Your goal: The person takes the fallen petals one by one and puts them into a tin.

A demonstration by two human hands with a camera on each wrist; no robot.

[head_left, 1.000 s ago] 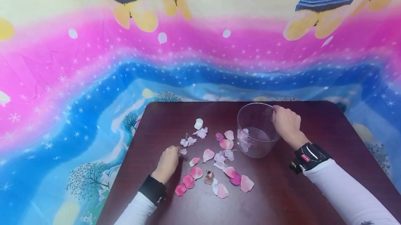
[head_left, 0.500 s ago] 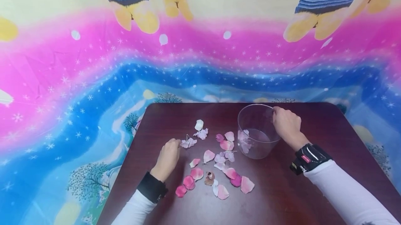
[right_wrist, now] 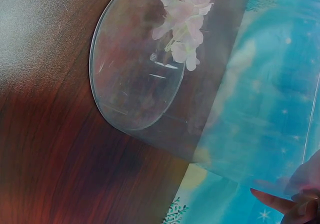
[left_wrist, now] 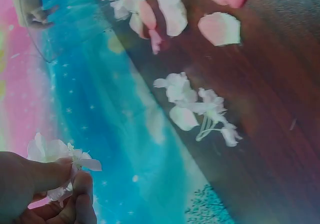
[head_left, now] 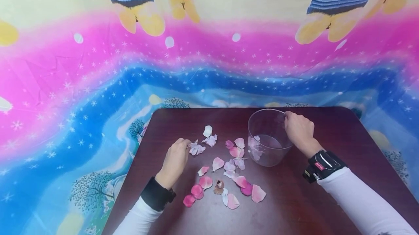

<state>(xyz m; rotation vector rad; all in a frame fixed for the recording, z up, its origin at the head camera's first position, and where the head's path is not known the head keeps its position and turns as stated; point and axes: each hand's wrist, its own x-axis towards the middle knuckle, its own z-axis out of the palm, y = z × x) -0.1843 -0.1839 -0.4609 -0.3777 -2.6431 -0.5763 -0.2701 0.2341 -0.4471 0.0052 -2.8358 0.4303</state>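
My left hand [head_left: 175, 160] pinches a pale flower [left_wrist: 50, 151] between thumb and fingertips, above the table's left side. In the head view, the fingertips overlap a cluster of pale lilac blossoms [head_left: 196, 148]. A second blossom cluster [head_left: 210, 140] lies just beyond, with a white petal [head_left: 207, 131] against it. My right hand [head_left: 299, 129] grips the rim of a clear, straight-sided bowl [head_left: 270, 156], which stands on the table. Through the bowl's left wall, pale blossoms [right_wrist: 187, 24] show in the right wrist view.
Pink and white petals are scattered over the middle of the dark wooden table [head_left: 294, 206]. Among them are a light pink petal [head_left: 258, 193], a deep pink petal [head_left: 188, 201] and a small brown dried piece [head_left: 218, 187]. A printed cloth [head_left: 209, 53] hangs behind the table.
My left hand has risen slightly away from me with the pale flower, which lay lower beside the blossom cluster. My right hand and the bowl have stayed in place.
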